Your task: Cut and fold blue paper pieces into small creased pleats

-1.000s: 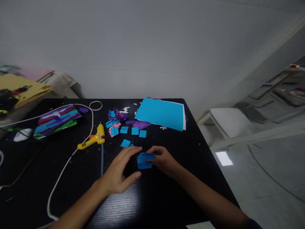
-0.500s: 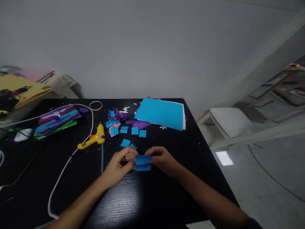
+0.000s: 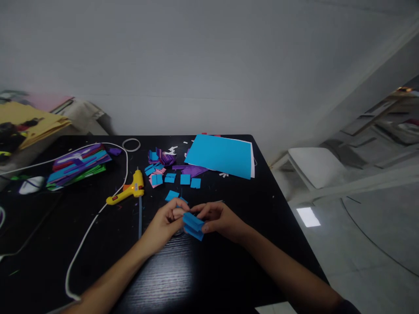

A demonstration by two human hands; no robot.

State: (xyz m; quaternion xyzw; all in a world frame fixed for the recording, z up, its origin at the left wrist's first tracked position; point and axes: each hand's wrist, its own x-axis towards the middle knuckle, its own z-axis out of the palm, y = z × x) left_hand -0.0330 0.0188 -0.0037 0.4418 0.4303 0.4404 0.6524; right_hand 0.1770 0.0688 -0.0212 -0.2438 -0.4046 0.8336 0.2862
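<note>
Between my two hands is a small blue piece of folded paper point(image 3: 194, 225), creased across and tilted down to the right. My left hand point(image 3: 166, 220) pinches its left end with thumb and fingers. At its right end my right hand point(image 3: 221, 220) grips it, thumb in front and fingers behind. Just beyond my hands lie several small blue paper squares point(image 3: 185, 179), some with a crease. One square right behind my left fingers is partly hidden.
A yellow glue gun point(image 3: 132, 189) with a white cord point(image 3: 85, 237) lies to the left on the black table point(image 3: 235, 270). Large blue sheets point(image 3: 221, 156) are at the back, coloured paper strips point(image 3: 80, 163) at the far left. A white stool point(image 3: 316, 166) stands right of the table.
The folded blue paper has turned, its right end dropping lower, and its fold shows more open. My right fingers have shifted left behind it. Things on the table stay put.
</note>
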